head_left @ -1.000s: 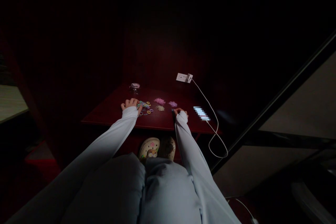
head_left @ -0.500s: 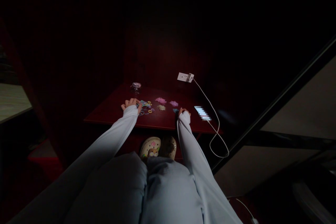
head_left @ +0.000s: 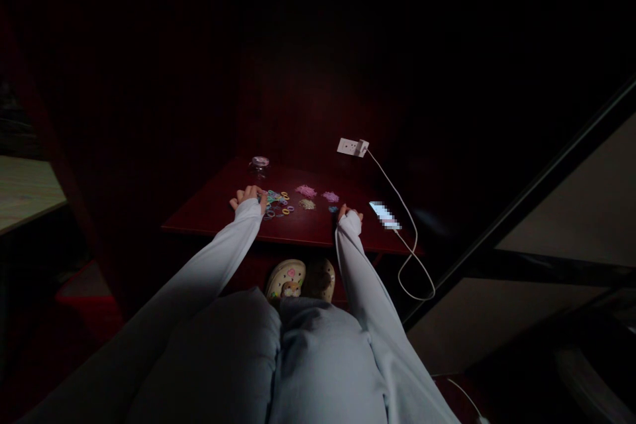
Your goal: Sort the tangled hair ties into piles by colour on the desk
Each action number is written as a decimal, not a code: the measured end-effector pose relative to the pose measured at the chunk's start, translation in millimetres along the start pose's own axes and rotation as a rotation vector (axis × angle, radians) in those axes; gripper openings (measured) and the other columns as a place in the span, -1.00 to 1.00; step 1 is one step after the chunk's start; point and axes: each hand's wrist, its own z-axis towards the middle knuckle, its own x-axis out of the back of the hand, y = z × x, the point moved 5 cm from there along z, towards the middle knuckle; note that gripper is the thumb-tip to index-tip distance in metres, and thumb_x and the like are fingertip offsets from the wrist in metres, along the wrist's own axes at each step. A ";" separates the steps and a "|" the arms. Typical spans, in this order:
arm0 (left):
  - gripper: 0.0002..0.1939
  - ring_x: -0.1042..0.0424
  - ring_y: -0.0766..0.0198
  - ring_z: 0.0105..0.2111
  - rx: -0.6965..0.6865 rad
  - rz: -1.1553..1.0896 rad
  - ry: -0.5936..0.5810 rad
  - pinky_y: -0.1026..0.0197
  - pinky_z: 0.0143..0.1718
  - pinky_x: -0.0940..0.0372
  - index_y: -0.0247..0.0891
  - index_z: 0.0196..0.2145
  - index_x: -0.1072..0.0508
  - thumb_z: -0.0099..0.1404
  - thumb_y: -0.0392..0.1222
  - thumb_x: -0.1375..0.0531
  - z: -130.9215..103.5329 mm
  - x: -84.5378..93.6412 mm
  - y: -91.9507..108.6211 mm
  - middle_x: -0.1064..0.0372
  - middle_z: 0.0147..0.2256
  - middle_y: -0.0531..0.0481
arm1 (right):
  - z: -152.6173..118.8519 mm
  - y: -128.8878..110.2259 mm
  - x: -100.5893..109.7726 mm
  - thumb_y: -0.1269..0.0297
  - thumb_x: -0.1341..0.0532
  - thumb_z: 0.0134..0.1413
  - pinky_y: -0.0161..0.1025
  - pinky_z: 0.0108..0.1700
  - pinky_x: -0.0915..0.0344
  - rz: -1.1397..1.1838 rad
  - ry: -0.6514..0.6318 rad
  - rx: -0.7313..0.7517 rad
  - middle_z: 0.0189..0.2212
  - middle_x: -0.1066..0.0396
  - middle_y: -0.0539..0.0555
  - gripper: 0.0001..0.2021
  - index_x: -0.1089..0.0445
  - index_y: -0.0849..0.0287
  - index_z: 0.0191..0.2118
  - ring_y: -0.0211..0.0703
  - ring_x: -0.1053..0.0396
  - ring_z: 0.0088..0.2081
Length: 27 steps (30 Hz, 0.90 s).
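A clear jar (head_left: 260,167) with a pale lid stood at the back left of the dark red counter (head_left: 199,215), beyond the left hand (head_left: 250,197). On the other side, a lit phone (head_left: 385,215), its screen blurred out, lay to the right of the right hand (head_left: 351,212). A white cable (head_left: 415,238) ran from its near end, looped over the counter's right edge and climbed to a charger (head_left: 364,147) in the wall socket (head_left: 348,146).

Between the hands lay the coloured rings (head_left: 278,199), a loose pile partly covered by the left hand. Right of them were a pink heap (head_left: 306,191), a cream heap (head_left: 307,204) just in front of it, a purple heap (head_left: 330,197) and a small blue heap (head_left: 333,209), their pieces too small to make out.

The left fingers were bent and slightly spread at the pile's left edge; whether they gripped a ring could not be told. The right fingers were drawn in just beside the blue heap, and it could not be told whether they pinched anything.

The counter sat against a dark reddish back panel (head_left: 318,112) in a dim room. Below its front edge showed two cream clogs (head_left: 287,278), and at far left a pale wooden surface (head_left: 27,192).
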 end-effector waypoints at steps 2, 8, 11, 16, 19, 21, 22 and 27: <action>-0.79 -0.38 -0.17 0.14 0.062 -0.077 0.040 -0.15 0.15 -0.14 -0.20 -0.15 -0.52 0.49 -0.28 -0.07 2.9 2.7 -3.6 -0.53 0.05 -0.20 | -5.9 -14.0 -6.5 0.23 -0.06 0.46 -0.01 0.12 -0.29 -0.004 -0.021 0.066 -0.11 -0.55 0.33 -0.64 -0.60 0.22 -0.19 0.15 -0.40 0.08; -0.68 -0.42 -0.08 0.08 0.209 -0.284 0.139 -0.08 0.08 -0.21 -0.16 -0.26 -0.49 0.27 -0.53 -0.07 12.7 7.9 -20.1 -0.52 -0.03 -0.11 | -53.4 -96.0 -68.7 0.27 -0.18 0.42 -0.22 0.16 -0.29 0.206 -0.321 0.525 -0.08 -0.55 0.08 -0.80 -0.58 0.09 -0.05 -0.10 -0.42 0.01; -0.67 -0.44 0.01 0.04 0.187 -0.386 0.138 0.01 0.06 -0.23 -0.15 -0.33 -0.46 0.15 -0.56 -0.09 14.6 6.5 -24.3 -0.51 -0.11 -0.06 | -69.0 -115.7 -87.1 0.32 -0.26 0.32 -0.17 0.20 -0.28 0.285 -0.420 0.577 -0.08 -0.51 0.06 -0.79 -0.58 0.07 -0.01 -0.08 -0.40 0.00; -0.69 -0.41 0.02 0.03 0.172 -0.372 0.122 0.01 0.04 -0.19 -0.15 -0.37 -0.41 0.09 -0.56 -0.11 13.5 6.0 -24.6 -0.51 -0.13 -0.03 | -66.1 -108.5 -85.8 0.36 -0.36 0.17 -0.11 0.21 -0.21 0.201 -0.433 0.472 -0.05 -0.46 0.11 -0.83 -0.61 0.12 -0.11 0.01 -0.32 0.07; -0.71 -0.39 -0.03 0.04 0.150 -0.342 0.093 -0.02 0.04 -0.16 -0.15 -0.35 -0.43 0.09 -0.53 -0.15 13.3 5.6 -22.4 -0.52 -0.14 -0.05 | -65.6 -105.6 -84.9 0.31 -0.36 0.23 -0.13 0.17 -0.21 0.202 -0.433 0.465 -0.06 -0.44 0.12 -0.95 -0.60 0.12 -0.21 0.03 -0.27 0.09; -0.74 -0.37 -0.05 0.05 0.132 -0.323 0.081 -0.05 0.05 -0.15 -0.14 -0.33 -0.45 0.13 -0.50 -0.16 13.0 4.3 -21.6 -0.52 -0.13 -0.06 | -66.9 -106.0 -87.0 0.29 -0.37 0.26 -0.14 0.15 -0.22 0.209 -0.435 0.469 -0.09 -0.43 0.12 -0.94 -0.57 0.12 -0.27 0.02 -0.25 0.09; -0.76 -0.37 -0.06 0.05 0.118 -0.312 0.078 -0.07 0.05 -0.15 -0.14 -0.31 -0.46 0.16 -0.47 -0.17 12.6 3.3 -21.3 -0.53 -0.11 -0.07 | -67.6 -106.6 -88.3 0.28 -0.37 0.26 -0.15 0.14 -0.22 0.217 -0.437 0.474 -0.10 -0.42 0.12 -0.91 -0.56 0.12 -0.29 0.02 -0.25 0.08; -0.83 -0.38 -0.08 0.11 0.014 -0.262 0.058 -0.09 0.12 -0.12 -0.11 -0.28 -0.48 0.29 -0.37 -0.17 9.7 -3.1 -16.5 -0.54 -0.05 -0.07 | -65.8 -107.6 -90.2 0.21 -0.37 0.27 -0.12 0.16 -0.23 0.299 -0.417 0.504 -0.14 -0.44 0.11 -0.86 -0.53 0.12 -0.31 0.01 -0.27 0.05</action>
